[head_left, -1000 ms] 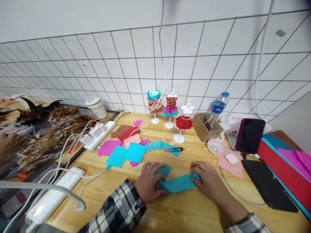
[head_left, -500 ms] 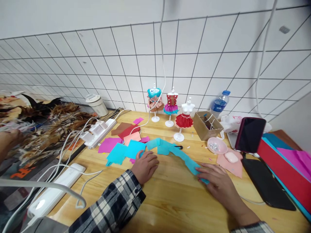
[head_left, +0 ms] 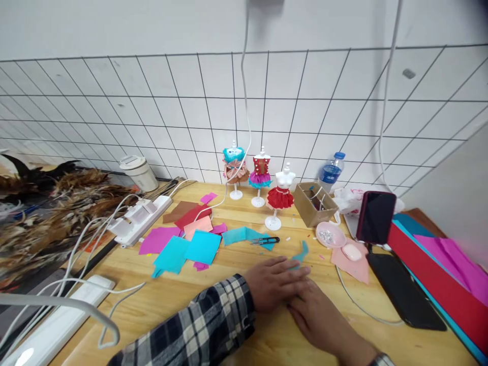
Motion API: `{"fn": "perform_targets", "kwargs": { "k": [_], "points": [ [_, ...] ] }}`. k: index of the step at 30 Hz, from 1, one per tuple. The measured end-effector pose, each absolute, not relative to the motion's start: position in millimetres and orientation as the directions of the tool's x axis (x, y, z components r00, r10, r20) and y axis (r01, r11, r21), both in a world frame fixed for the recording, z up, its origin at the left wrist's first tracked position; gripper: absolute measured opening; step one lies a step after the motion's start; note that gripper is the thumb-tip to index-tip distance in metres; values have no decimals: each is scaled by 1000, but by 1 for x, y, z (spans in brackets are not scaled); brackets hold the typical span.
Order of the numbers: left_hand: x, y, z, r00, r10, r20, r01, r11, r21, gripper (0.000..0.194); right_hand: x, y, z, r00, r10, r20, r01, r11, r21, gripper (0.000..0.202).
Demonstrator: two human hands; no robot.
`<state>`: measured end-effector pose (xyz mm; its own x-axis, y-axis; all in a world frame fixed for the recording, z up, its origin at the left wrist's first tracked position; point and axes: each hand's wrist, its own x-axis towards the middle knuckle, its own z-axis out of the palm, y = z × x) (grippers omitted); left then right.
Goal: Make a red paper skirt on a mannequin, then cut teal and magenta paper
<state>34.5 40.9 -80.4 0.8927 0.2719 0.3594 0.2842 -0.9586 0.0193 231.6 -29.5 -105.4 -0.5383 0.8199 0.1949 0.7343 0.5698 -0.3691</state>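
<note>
My left hand (head_left: 276, 282) reaches across and overlaps my right hand (head_left: 318, 317) above the wooden tabletop. The left fingers lie close together over the right fingers, which are mostly hidden. A narrow light-blue strip (head_left: 301, 252) sticks up from behind the left fingers; the rest of it is covered. Farther back, another light-blue strip (head_left: 236, 236) lies flat, with black-handled thread snips (head_left: 267, 240) resting on it. To the left, two bright blue squares (head_left: 204, 247) lie among magenta, red, peach and brown pieces (head_left: 162, 240).
Three small white dress-form stands (head_left: 273, 222) wear ruffled outfits. Right of them are a cardboard box (head_left: 314, 211), water bottle (head_left: 331, 172), pink dish (head_left: 331, 235), upright phone (head_left: 376, 217) and black slab (head_left: 407, 292). Cables and a power strip (head_left: 143, 223) lie left, near feathers (head_left: 76, 213).
My hands have come together, the left moving right across the right hand. The long blue strip no longer stretches between them. The snips now show fully. The view has shifted; another person's hand at left is gone.
</note>
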Motion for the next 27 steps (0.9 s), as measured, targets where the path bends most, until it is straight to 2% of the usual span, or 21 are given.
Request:
{"fn": "perform_targets", "kwargs": {
  "k": [4,7,9,11,14,16,18,21,24,27],
  "points": [
    [36,42,-90,920,264,291,244,-964,105,45,234,-46,-99,-645,747,164,697,662,-275,34],
    [24,43,-95,902,350,253,329,-937,121,50,253,-49,-88,-695,703,147,668,708,-228,44],
    [12,44,-98,868,429,252,416,-903,104,53,267,-48,-79,-691,710,137,677,702,-222,40],
    [-2,43,-99,842,473,259,469,-880,79,57,280,-45,-71,-688,716,113,682,693,-235,27],
    [-20,36,-98,808,498,314,519,-854,20,40,288,-36,-65,-667,742,73,719,666,-201,14],
    [-26,30,-96,766,527,367,574,-818,-23,22,282,-28,-68,-614,787,65,775,617,-137,24],
    [-27,26,-95,747,534,396,605,-794,-69,12,265,-20,-73,-547,833,83,826,553,-113,29],
    [-26,25,-95,780,490,389,579,-800,-154,16,230,-12,-85,-513,847,138,825,531,-196,17],
    [-30,28,-95,801,474,367,562,-806,-187,15,208,-12,-96,-558,824,97,800,565,-200,24],
    [-41,27,-92,786,509,349,588,-791,-170,16,212,-16,-101,-583,811,40,792,579,-193,29]
  ]
}}
